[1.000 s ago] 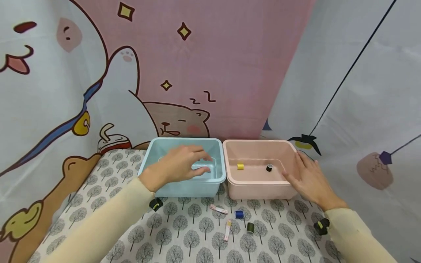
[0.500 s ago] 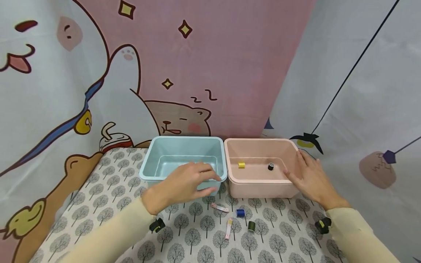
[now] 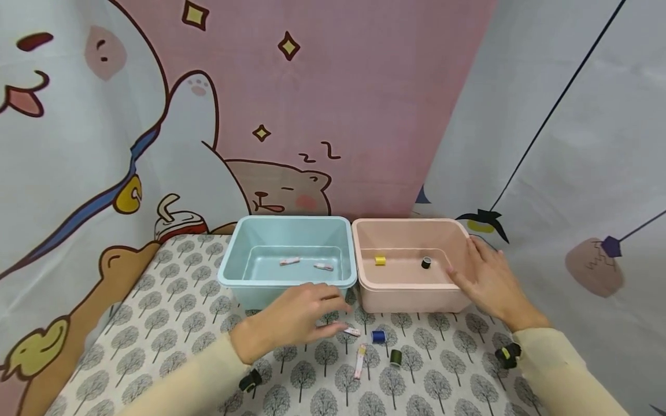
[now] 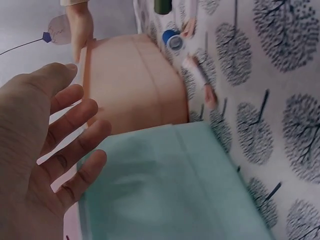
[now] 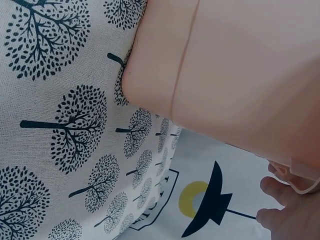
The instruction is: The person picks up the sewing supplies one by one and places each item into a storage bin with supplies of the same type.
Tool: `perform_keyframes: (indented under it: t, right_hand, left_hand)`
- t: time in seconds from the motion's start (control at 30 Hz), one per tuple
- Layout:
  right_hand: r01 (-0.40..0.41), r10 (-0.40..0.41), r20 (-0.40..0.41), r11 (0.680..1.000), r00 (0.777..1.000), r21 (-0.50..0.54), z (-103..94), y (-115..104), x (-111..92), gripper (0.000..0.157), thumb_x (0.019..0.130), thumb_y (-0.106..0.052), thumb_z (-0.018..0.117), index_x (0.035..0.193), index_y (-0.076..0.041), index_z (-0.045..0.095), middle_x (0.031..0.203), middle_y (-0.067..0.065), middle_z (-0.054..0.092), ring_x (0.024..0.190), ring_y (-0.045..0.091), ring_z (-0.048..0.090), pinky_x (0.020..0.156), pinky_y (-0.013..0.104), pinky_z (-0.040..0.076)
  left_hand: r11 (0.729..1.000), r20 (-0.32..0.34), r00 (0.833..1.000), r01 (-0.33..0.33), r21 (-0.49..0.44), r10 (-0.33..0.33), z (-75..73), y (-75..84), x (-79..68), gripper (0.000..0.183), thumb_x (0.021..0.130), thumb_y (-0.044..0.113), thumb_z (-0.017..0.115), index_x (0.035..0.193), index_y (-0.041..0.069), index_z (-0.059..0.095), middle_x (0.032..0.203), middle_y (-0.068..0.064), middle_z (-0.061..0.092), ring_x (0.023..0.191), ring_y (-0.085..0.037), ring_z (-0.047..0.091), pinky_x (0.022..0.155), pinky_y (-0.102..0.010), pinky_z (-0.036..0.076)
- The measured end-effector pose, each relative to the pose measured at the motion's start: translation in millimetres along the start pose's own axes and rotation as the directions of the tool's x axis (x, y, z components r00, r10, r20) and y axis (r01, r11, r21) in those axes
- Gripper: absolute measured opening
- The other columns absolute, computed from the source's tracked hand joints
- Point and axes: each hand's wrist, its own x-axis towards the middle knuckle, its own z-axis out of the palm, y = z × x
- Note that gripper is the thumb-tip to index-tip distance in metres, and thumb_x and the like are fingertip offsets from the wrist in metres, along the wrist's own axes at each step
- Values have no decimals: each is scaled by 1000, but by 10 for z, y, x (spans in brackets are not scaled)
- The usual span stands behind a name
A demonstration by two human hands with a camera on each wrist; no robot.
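Observation:
My left hand [image 3: 296, 319] hovers in front of the light blue bin [image 3: 286, 284], fingers spread and slightly bent, holding nothing. Its thumb partly covers a slim pink-and-white piece [image 3: 352, 331] on the cloth; the left wrist view shows them apart. Another such piece [image 3: 359, 361] lies nearer, beside a blue thread spool [image 3: 378, 337] and a dark green thread spool [image 3: 395, 358]. Two more slim pieces [image 3: 289, 261] rest inside the blue bin. My right hand [image 3: 491, 283] grips the right rim of the pink bin [image 3: 411, 297], thumb inside and fingers outside.
In the pink bin are a yellow thread spool [image 3: 380, 261] and a black one [image 3: 426, 263]. Both bins stand side by side on a tree-print cloth [image 3: 291, 370]. Behind them hangs a printed cartoon curtain [image 3: 364, 115].
My left hand has come back out of the blue bin, toward me and down to the cloth, uncovering two slim pieces inside. The right hand stays on the pink bin.

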Motion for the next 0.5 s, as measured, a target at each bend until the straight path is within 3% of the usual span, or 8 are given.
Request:
perform_keyframes:
  t: [0.33, 0.5]
  right_hand:
    - [4, -4, -11, 1000, 1000, 3, 12, -4, -2, 103, 116, -62, 57, 180, 10, 22, 186, 39, 26, 170, 67, 28, 139, 89, 15]
    - [2, -2, -9, 1000, 1000, 2, 24, 12, -4, 103, 116, -62, 57, 181, 10, 21, 187, 39, 25, 170, 66, 28, 139, 89, 14]
  left_hand:
    - [1000, 57, 998, 17, 23, -18, 208, 46, -55, 31, 106, 43, 87, 130, 22, 84, 118, 10, 81, 105, -5, 79, 99, -19, 67]
    - [998, 101, 993, 58, 5, -58, 306, 63, -81, 36, 106, 44, 88, 134, 23, 83, 121, 10, 82, 105, -4, 78, 97, -18, 67]
